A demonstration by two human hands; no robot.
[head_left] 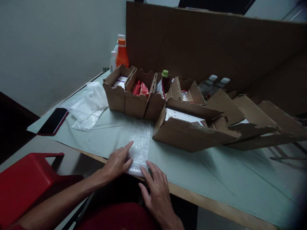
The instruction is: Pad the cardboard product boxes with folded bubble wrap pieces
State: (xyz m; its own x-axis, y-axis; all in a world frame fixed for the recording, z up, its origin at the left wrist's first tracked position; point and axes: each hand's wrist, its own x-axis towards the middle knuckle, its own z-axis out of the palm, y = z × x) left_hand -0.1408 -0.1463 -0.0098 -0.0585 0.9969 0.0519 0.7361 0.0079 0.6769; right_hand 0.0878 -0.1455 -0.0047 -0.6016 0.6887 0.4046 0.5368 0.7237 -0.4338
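A sheet of bubble wrap [139,145] lies flat on the pale green covering of the desk [216,172], its near end reaching the desk's front edge, just in front of a row of open cardboard boxes. The left hand [117,163] rests on the sheet's left edge with the fingers loosely spread and the index finger stretched forward along the wrap, pressing it down rather than pinching it. The right hand [155,188] sits at the near end of the sheet, fingers spread and slightly curled, the fingertips touching the wrap's bottom corner at the desk edge; neither hand is closed around anything. Behind the sheet stand small cardboard boxes [134,92] side by side (one holds red packets, another a bottle with a green cap), and to their right lies a larger, torn cardboard box [192,131] with a white item inside. Further left on the desk, well apart from the hands, lies a loose pile of more bubble wrap [90,105], and beside it a phone in a red case [53,121] near the desk's left corner. An orange bottle [122,54] stands at the back by the wall. A red stool [26,179] sits below the desk on the left.
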